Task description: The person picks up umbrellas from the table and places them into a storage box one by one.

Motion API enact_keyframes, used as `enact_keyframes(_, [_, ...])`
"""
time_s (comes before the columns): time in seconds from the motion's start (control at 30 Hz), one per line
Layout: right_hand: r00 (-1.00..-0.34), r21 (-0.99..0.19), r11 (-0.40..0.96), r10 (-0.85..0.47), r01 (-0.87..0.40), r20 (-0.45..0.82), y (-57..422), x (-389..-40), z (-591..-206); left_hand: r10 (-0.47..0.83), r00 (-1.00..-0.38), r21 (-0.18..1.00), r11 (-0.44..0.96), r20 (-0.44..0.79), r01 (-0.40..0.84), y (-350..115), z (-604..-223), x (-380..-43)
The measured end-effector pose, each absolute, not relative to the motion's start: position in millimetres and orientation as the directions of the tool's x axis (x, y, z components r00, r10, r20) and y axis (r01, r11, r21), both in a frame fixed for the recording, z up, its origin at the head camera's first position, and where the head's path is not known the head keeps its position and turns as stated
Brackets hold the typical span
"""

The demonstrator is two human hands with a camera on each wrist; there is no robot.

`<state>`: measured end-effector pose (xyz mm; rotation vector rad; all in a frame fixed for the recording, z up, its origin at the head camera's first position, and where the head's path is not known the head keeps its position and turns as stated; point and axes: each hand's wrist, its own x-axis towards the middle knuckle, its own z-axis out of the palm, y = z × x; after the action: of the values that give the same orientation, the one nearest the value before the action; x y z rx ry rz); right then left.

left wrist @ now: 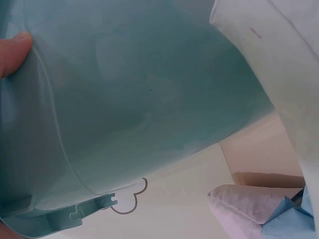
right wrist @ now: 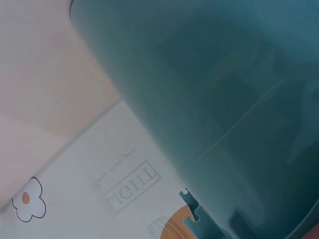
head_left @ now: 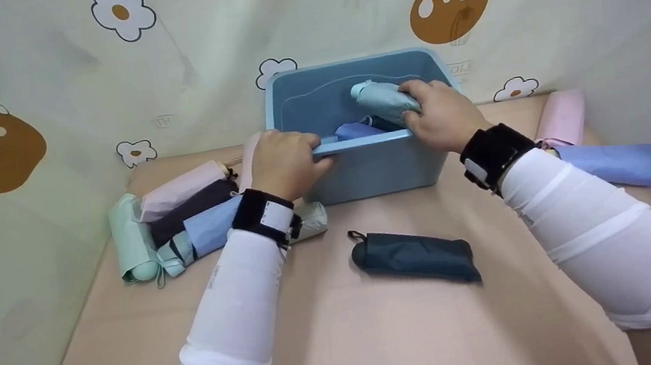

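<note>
A blue-grey plastic bin (head_left: 375,168) stands at the back of the table, its outer wall (left wrist: 144,99) filling much of both wrist views. My left hand (head_left: 286,161) grips the front rim near the left corner, its thumb (left wrist: 12,55) against the outside. My right hand (head_left: 445,114) holds a light teal folded umbrella (head_left: 383,99) inside the bin's opening, by the front right rim. Beneath it in the bin lie a blue folded umbrella (head_left: 356,130) and a dark one (head_left: 381,122), both partly hidden. In front of the bin rests a dark navy folded umbrella (head_left: 415,258).
Left of the bin several folded umbrellas lie bunched, among them a mint one (head_left: 132,239), a pink one (head_left: 181,191) and a blue one (head_left: 212,224). On the right are another pink umbrella (head_left: 564,118) and a blue umbrella (head_left: 617,164). A patterned cloth wall (head_left: 209,49) rises behind.
</note>
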<state>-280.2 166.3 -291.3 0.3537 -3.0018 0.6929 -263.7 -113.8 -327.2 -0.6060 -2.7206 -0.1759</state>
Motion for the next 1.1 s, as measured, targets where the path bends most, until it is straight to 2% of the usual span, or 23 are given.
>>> enact_keyframes(0.43, [-0.971,-0.394,0.888,-0.214,-0.238,0.104,166.1,-277.7,-291.8,0.391,-0.848,0.049,0.899,0.359,0.436,-113.6,-326.6,-260.6])
enact_keyframes(1.1, [-0.979,-0.402,0.895,-0.201,-0.192,0.019,165.0,-278.4,-288.0,0.388,-0.863,0.04,0.906,0.323,0.422,-113.3,-325.4,-260.0])
